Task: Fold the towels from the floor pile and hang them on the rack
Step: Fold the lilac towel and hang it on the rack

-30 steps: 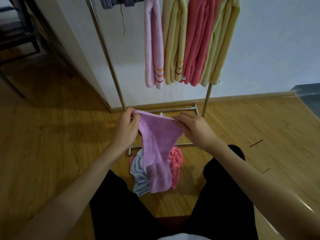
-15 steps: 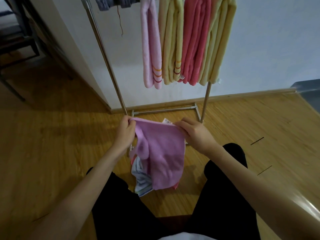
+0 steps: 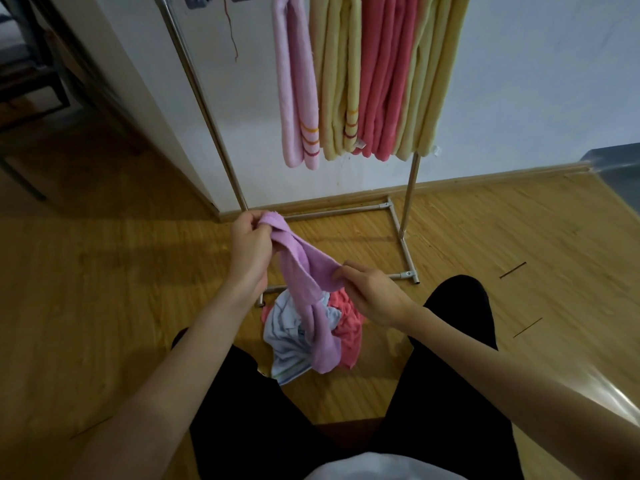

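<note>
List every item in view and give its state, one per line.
Left hand: gripping one end of the purple towel.
Right hand: pinching its edge lower down.
Purple towel: unfolded, held up, drooping onto the pile.
Floor pile: crumpled, white and coral towels left.
Pink towel: folded, hung.
Yellow towels: folded, hung.
Coral towel: folded, hung.
Rack: standing by the wall.

The floor (image 3: 104, 289) is light wood laminate with grain running across the view. The metal base frame of the rack (image 3: 401, 237) stands directly on it, near the wall skirting. A loose pile of towels (image 3: 294, 341), pale blue-white and coral, lies on the floor just in front of the frame's near bar, between the person's legs (image 3: 450, 341).
</note>
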The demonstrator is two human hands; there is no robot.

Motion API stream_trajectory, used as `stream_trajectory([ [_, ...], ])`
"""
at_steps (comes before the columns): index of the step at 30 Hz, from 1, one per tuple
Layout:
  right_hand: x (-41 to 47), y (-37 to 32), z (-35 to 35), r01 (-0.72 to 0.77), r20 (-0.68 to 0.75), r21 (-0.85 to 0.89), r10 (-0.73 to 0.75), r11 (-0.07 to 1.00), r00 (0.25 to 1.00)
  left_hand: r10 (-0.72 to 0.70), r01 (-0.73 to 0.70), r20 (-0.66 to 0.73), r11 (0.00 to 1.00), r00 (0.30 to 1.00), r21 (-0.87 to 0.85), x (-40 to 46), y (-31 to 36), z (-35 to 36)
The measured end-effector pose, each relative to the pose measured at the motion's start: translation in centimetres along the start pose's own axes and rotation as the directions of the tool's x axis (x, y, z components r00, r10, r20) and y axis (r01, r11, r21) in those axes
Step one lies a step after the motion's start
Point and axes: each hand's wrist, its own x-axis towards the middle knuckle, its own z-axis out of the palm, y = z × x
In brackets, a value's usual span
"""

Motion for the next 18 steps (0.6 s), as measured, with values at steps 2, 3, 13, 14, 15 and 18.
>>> stream_trajectory([
  [2, 0.4, -0.5, -0.2, -0.040, -0.007, 0.118, 0.041, 0.992, 0.999, -0.004, 0.004, -0.020, 1.000, 1.000, -0.012, -0.2, 0.1, 0.2],
  [3, 0.6, -0.9, -0.3, -0.045, -0.010, 0.156, 0.047, 0.987, 0.999, -0.009, 0.009, -0.030, 1.000, 1.000, -0.022, -0.2, 0.1, 0.3],
  [13, 1.6, -2.9, 0.3, 0.009, -0.049, 0.139, -0.002, 0.990, 0.999, -0.003, -0.004, -0.125, 0.998, 0.992, -0.057, -0.8, -0.3, 1.7],
  [14, 1.7, -2.9, 0.4, 0.002, -0.066, 0.144, 0.008, 0.990, 0.998, -0.004, -0.004, -0.132, 0.998, 0.991, -0.067, -0.8, -0.2, 1.8],
  [15, 1.7, -2.9, 0.5, -0.004, -0.082, 0.158, 0.017, 0.988, 0.997, -0.010, -0.001, -0.137, 0.997, 0.991, -0.076, -0.7, -0.2, 1.8],
  [18, 1.6, -2.6, 0.3, -0.026, -0.131, 0.186, 0.051, 0.982, 0.990, -0.028, 0.017, -0.155, 0.997, 0.988, -0.071, -0.2, 0.0, 1.1],
])
